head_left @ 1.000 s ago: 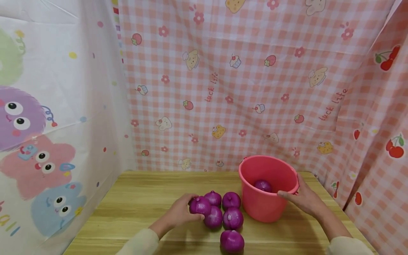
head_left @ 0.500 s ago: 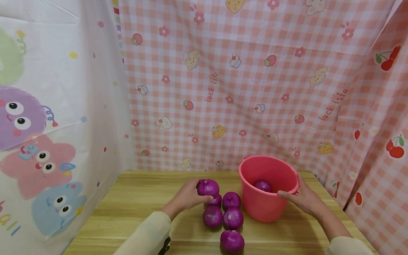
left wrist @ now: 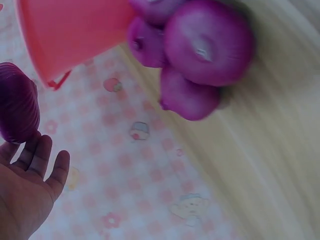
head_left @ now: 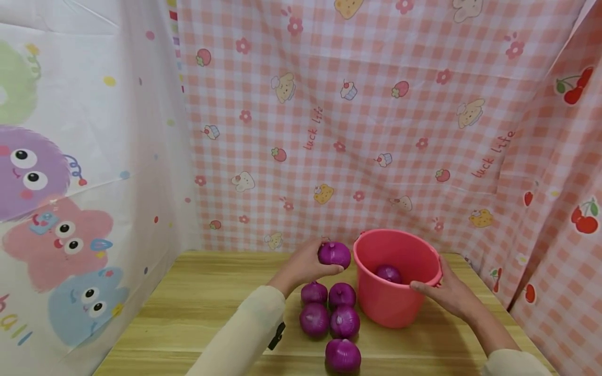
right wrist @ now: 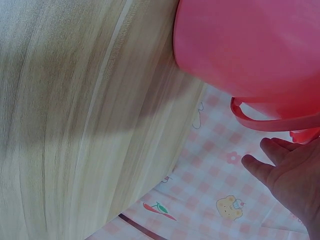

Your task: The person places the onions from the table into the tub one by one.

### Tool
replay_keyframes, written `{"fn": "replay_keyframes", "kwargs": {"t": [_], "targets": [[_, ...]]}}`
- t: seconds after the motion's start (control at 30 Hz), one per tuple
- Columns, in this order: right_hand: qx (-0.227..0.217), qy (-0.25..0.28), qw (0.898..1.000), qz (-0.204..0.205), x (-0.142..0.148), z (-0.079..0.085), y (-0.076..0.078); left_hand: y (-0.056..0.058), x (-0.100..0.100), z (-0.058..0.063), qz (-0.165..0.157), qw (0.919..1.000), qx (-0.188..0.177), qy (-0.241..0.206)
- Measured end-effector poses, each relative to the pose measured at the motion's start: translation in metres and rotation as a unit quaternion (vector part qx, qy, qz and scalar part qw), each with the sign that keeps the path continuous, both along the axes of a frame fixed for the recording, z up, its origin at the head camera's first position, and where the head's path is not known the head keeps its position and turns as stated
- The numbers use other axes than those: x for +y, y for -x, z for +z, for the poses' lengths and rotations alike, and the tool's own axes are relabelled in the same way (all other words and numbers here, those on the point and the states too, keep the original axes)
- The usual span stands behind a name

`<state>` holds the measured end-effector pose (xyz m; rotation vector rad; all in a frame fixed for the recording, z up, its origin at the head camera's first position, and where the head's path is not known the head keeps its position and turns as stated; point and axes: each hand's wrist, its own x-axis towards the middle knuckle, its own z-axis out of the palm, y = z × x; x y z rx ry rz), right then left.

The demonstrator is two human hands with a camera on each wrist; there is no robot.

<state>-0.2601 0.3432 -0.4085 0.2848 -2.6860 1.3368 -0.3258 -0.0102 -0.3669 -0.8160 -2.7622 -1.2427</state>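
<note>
My left hand (head_left: 304, 263) grips a purple onion (head_left: 335, 255) above the table, just left of the bucket's rim. In the left wrist view the held onion (left wrist: 18, 102) appears at the left edge, over the fingers. The pink bucket (head_left: 390, 308) stands upright at the table's right, with one onion (head_left: 388, 273) visible inside. With the thumb over the near rim and the fingers outside, my right hand (head_left: 449, 292) holds the bucket's right side. Several more onions (head_left: 345, 321) sit in a cluster below the left hand, one (head_left: 343, 355) nearest the front.
The wooden table (head_left: 202, 313) reaches back to a pink checked curtain (head_left: 282, 209). A white cartoon-print sheet (head_left: 141, 156) hangs along the left. The bucket's pink handle (right wrist: 270, 124) hangs against its side in the right wrist view.
My left hand has lifted the onion off the cluster's left side, moving it up, back and right toward the bucket. The right hand and bucket have stayed in place.
</note>
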Motion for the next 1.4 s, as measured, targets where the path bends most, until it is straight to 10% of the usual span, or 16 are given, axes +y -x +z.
{"fn": "replay_keyframes", "kwargs": {"t": [0.4, 0.77, 1.4], "targets": [[-0.006, 0.01, 1.0, -0.002, -0.001, 0.0, -0.001, 0.002, 0.059, 0.022, -0.004, 0.9992, 0.026, 0.03], [-0.025, -0.005, 0.999, -0.02, 0.0, 0.0, -0.001, 0.001, 0.093, 0.019, 0.006, 0.9983, 0.019, 0.055], [-0.037, -0.003, 0.999, -0.024, -0.001, 0.0, 0.0, 0.014, 0.042, 0.01, 0.034, 0.9982, 0.032, 0.036]]}}
